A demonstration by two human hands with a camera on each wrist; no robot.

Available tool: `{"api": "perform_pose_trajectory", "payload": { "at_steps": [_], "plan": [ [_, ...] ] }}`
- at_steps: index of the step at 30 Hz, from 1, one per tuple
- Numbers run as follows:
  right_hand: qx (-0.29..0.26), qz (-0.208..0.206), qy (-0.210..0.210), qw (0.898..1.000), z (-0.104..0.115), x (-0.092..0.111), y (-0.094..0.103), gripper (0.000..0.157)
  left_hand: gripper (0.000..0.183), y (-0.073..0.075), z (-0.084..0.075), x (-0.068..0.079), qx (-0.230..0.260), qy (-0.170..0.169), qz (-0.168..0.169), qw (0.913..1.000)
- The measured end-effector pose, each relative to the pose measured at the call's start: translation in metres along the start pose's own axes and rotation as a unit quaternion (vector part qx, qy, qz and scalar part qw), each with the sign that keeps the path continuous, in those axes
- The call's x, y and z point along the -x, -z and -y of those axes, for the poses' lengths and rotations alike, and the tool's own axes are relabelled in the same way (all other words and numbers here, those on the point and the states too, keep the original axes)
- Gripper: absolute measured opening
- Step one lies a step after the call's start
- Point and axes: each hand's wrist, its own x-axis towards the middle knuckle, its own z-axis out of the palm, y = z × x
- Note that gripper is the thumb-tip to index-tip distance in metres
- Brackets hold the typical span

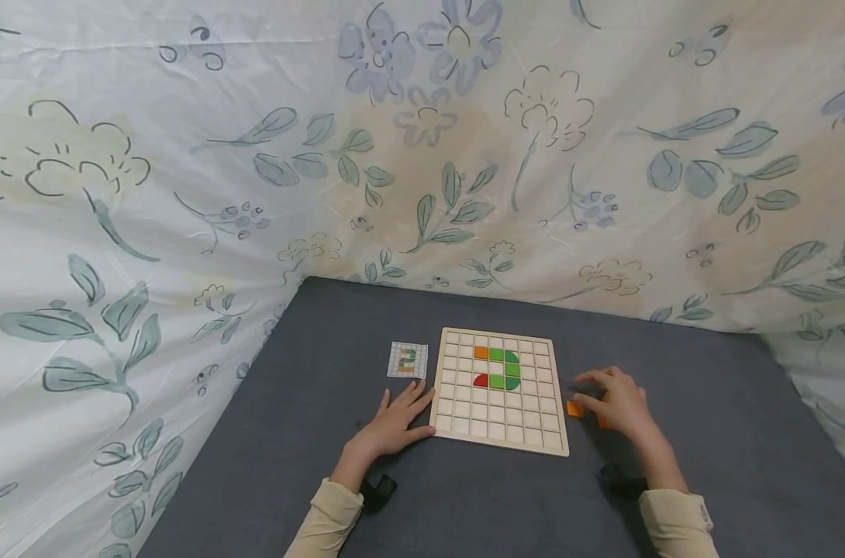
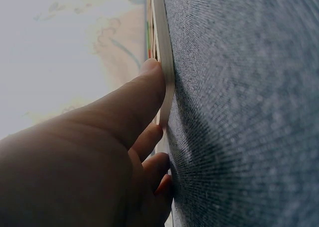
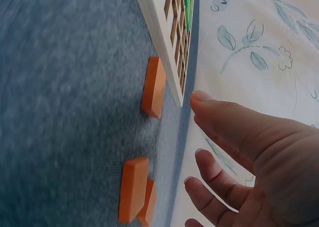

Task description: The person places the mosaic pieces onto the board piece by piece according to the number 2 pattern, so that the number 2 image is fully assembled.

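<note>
A pale wooden grid board (image 1: 460,425) lies on the table, holding an orange square (image 1: 481,353), several green pieces (image 1: 495,354) and a red rounded piece (image 1: 481,380) in its upper middle cells. My left hand (image 1: 393,425) rests at the board's left edge, thumb and fingertips touching the rim (image 2: 167,52). Right of the board my right hand (image 1: 619,399) hovers above loose orange blocks, fingers apart and nothing between them. In the right wrist view one orange block (image 3: 153,87) lies near the board's corner; two more, a nearer block (image 3: 133,189) and one behind it (image 3: 148,202), lie together.
A small printed card (image 1: 407,360) with a coloured grid figure lies left of the board. The dark grey table (image 1: 492,511) meets a floral cloth (image 1: 422,194) at the back and left. Black straps sit at both wrists.
</note>
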Motion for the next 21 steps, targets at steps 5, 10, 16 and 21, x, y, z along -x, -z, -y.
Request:
{"api": "perform_pose_trajectory", "payload": {
  "at_steps": [5,10,16,21],
  "plan": [
    [-0.003,0.001,-0.004,1.000,-0.005,0.004,0.004,0.033,0.068,0.000,0.000,0.001,0.001,0.000,0.000,1.0000],
    [-0.005,0.003,-0.012,1.000,-0.010,0.010,0.008,0.036,0.068,0.000,0.001,0.001,-0.005,0.000,0.001,1.0000],
    [0.003,0.002,-0.022,1.000,-0.015,0.014,0.010,0.039,0.068,0.000,0.001,0.001,-0.002,-0.001,0.001,1.0000],
    [0.004,-0.001,-0.032,0.999,-0.022,0.017,0.011,0.040,0.068,0.000,0.002,0.001,-0.002,-0.002,0.003,1.0000]
  ]
}}
